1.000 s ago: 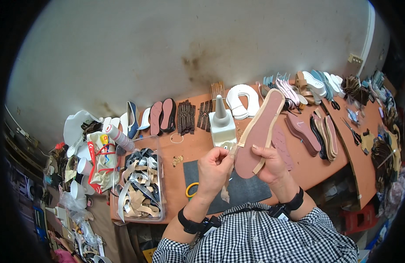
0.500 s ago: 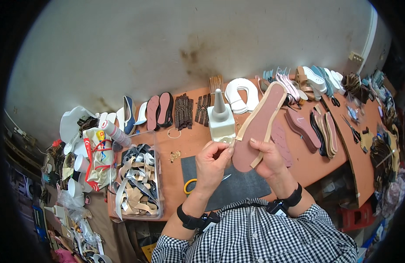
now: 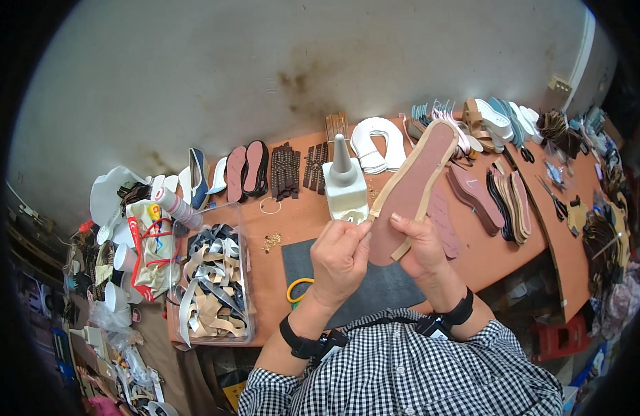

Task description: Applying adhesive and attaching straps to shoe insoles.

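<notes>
My right hand (image 3: pixel 422 251) is closed round the lower right side of a pink shoe insole (image 3: pixel 411 191), thumb on its face. The insole is tilted, its wide end up and away from me. A beige strip (image 3: pixel 398 182) runs round its edge, with a tail by the right thumb. At the insole's lower left, my left hand (image 3: pixel 339 258) pinches the strip's other end. Under the hands lies a dark grey mat (image 3: pixel 386 291). Scissors with a yellow handle (image 3: pixel 290 291) lie beside the left hand, blades hidden. Beyond it stands a white pot with a cone top (image 3: pixel 346 187).
A clear bin (image 3: pixel 249 305) of strap pieces stands at the left. Along the wall are insoles (image 3: pixel 255 170), brown woven straps (image 3: pixel 285 170) and white U-shaped pieces (image 3: pixel 365 149). Stacked soles (image 3: pixel 476 197) and black scissors (image 3: pixel 557 201) lie at the right.
My left fingers have curled tighter at the strip's end, and the left hand now covers the scissor blades. The insole has swung slightly, its wide end a little higher. The view has shifted slightly.
</notes>
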Demonstrator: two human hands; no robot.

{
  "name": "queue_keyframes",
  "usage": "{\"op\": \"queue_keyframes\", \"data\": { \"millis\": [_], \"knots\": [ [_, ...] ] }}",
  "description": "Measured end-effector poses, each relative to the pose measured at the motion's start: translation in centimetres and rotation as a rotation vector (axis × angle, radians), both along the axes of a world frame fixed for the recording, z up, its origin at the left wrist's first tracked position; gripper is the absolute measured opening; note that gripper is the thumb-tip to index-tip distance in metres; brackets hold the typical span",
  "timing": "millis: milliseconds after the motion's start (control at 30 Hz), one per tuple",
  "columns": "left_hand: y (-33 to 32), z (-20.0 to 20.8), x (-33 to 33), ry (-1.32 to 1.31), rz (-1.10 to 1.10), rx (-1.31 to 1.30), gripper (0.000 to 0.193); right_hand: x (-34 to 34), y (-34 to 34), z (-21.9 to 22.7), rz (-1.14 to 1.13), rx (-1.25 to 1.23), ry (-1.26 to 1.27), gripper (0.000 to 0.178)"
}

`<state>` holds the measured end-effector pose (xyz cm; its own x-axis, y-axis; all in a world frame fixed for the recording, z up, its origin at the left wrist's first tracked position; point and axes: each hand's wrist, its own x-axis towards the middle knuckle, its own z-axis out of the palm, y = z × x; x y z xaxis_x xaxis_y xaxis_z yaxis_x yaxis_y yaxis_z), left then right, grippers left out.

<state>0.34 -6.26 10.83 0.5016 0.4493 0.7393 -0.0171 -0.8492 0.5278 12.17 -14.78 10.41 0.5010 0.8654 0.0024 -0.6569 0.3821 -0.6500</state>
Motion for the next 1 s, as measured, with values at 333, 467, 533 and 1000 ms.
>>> {"op": "queue_keyframes", "data": {
  "millis": [333,467,533,1000],
  "knots": [
    [0.6,0.0,-0.2,0.068,-0.032,0.007,0.008,-0.8,0.1,0.2,-0.052,-0.046,-0.056,0.036],
    [1.4,-0.3,0.0,-0.001,-0.312,-0.866,0.008,-0.6,-0.1,-0.1,-0.019,-0.065,-0.096,0.037],
    [2.2,-0.6,0.0,-0.047,-0.466,-1.183,0.01,-0.8,-0.1,0.0,-0.024,-0.065,-0.125,0.038],
    [2.5,-1.6,0.2,0.018,-0.521,-1.077,0.012,0.2,0.0,-0.7,0.025,-0.048,-0.226,0.036]
  ]
}}
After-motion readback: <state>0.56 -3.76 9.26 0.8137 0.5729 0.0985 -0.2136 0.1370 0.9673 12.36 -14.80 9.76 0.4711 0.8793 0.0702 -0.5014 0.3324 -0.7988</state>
